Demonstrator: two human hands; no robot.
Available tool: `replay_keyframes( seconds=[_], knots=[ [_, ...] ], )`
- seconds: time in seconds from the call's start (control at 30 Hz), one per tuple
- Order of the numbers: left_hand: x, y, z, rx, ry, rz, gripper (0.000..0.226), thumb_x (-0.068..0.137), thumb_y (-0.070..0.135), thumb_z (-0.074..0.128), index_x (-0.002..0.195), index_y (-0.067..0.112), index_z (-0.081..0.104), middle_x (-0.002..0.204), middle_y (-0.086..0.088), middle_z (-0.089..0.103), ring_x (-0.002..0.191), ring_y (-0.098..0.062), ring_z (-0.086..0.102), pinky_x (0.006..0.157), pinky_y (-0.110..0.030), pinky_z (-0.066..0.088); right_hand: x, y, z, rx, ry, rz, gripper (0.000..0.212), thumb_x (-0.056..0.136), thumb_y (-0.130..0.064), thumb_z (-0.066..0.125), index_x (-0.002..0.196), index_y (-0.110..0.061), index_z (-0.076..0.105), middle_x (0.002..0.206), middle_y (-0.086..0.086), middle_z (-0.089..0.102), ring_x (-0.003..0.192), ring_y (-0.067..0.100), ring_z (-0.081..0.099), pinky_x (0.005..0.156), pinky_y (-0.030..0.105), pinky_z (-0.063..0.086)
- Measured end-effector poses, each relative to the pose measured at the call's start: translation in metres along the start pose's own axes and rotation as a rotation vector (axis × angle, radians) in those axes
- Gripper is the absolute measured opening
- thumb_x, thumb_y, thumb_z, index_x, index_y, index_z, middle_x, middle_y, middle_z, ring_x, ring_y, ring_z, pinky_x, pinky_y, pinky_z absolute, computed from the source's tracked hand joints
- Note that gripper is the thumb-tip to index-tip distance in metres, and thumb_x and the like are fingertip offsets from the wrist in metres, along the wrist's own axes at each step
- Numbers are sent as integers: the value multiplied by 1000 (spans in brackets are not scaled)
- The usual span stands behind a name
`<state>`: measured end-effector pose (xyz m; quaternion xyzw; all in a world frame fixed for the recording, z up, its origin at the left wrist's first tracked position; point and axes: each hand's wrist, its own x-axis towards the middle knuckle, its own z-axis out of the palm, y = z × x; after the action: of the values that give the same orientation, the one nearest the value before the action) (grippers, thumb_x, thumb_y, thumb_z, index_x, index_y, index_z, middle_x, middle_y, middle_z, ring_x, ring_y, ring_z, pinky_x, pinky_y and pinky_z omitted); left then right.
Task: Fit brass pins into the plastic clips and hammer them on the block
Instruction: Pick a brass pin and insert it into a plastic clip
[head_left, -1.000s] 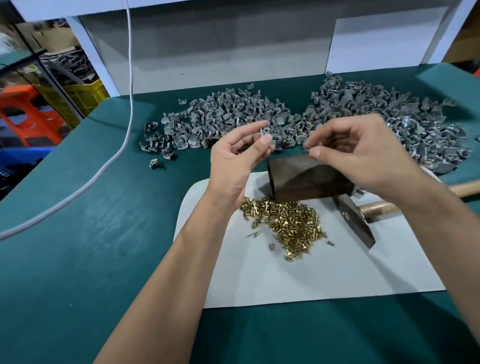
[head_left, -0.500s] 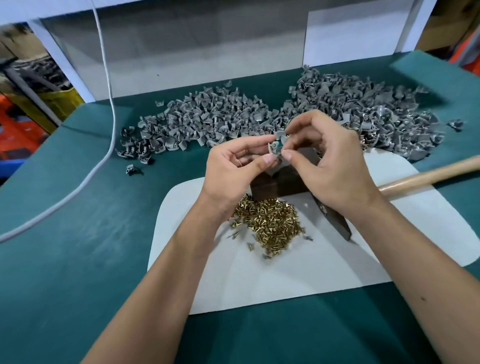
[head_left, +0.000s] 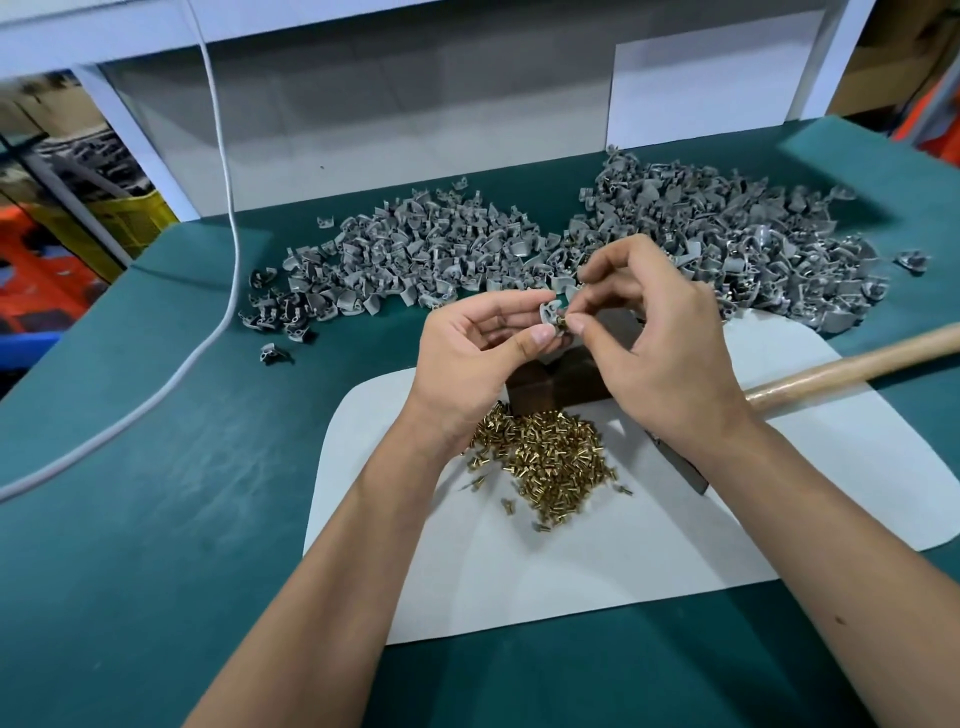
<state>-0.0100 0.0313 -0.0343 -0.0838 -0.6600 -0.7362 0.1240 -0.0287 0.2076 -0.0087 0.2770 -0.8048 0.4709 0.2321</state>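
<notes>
My left hand (head_left: 478, 358) pinches a small grey plastic clip (head_left: 549, 313) between thumb and forefinger, above the dark block (head_left: 566, 382). My right hand (head_left: 660, 353) holds a brass pin (head_left: 562, 323) by its fingertips, pressed against the clip. The two hands meet at the clip and hide most of the block. A heap of loose brass pins (head_left: 545, 457) lies on the white mat (head_left: 571, 571) just in front of the block. The hammer lies to the right, its wooden handle (head_left: 857, 366) pointing right and its metal head (head_left: 685, 467) partly under my right wrist.
Two big heaps of grey clips lie at the back of the green table, one on the left (head_left: 415, 260) and one on the right (head_left: 727, 244). A white cable (head_left: 228, 260) hangs across the left side. A grey panel stands behind.
My hands, apart a second ago, have come together at the clip and stay joined. The view has tipped slightly, showing more of the hammer handle.
</notes>
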Motion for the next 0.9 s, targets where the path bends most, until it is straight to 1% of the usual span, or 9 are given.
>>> replay_keyframes(
  seconds=[0.23,0.3,0.37,0.43,0.5,0.57,0.67,0.8,0.9],
  knots=[
    [-1,0,2,-20,15,-23,30,82,-12,75,110,-3,73,92,-14,78,82,-22,75,84,-35,63,-2,-1,3,-31,27,-15,32,83,-9,78,107,-13,58,87,-8,72,87,4,69,85,15,52],
    [-1,1,2,-16,28,-25,30,80,-13,76,108,-1,74,88,-12,78,79,-20,75,82,-34,63,-3,-2,4,-39,29,-17,31,83,-7,78,104,-16,57,86,-7,70,86,5,68,83,17,53],
    [-2,1,3,-15,39,-23,30,78,-13,77,105,1,75,85,-11,78,77,-20,75,82,-34,63,-4,-5,5,-60,26,-18,31,83,-4,77,101,-20,56,86,-5,68,84,6,67,79,21,55],
    [-2,0,4,-13,51,-21,30,77,-13,78,103,1,75,85,-13,78,77,-22,74,82,-36,64,-5,-6,7,-85,27,-24,30,84,-3,75,99,-19,56,86,-5,67,83,8,66,76,26,56],
    [-3,0,5,-17,61,-21,30,77,-13,78,103,1,75,87,-16,77,78,-24,74,85,-41,63,-6,-7,8,-97,34,-41,26,84,0,74,99,-15,58,86,-3,66,83,11,66,75,28,55],
    [-3,0,6,-14,64,-24,30,76,-14,78,101,2,76,88,-17,77,81,-26,73,87,-45,62,-6,-6,9,-98,37,-57,24,84,3,72,98,-12,60,87,-2,65,82,12,65,75,26,54],
    [-4,0,7,6,66,-32,30,76,-14,78,98,6,77,88,-16,77,83,-28,73,90,-49,61,-8,-5,9,-112,29,-59,21,83,4,72,97,-9,63,87,-1,65,81,12,64,74,19,53],
    [-4,1,10,-10,86,-42,28,77,-12,79,102,3,76,91,-20,76,85,-29,72,92,-54,59,-6,-3,5,-125,37,-69,15,86,0,74,97,-8,67,88,-1,69,81,12,65,77,17,52],
    [-3,1,10,-34,84,-56,28,77,-8,79,102,3,76,90,-15,78,83,-25,73,90,-47,61,-2,0,-2,-121,-5,-105,18,86,-1,75,102,-7,70,92,0,72,86,9,68,84,14,52]
  ],
)
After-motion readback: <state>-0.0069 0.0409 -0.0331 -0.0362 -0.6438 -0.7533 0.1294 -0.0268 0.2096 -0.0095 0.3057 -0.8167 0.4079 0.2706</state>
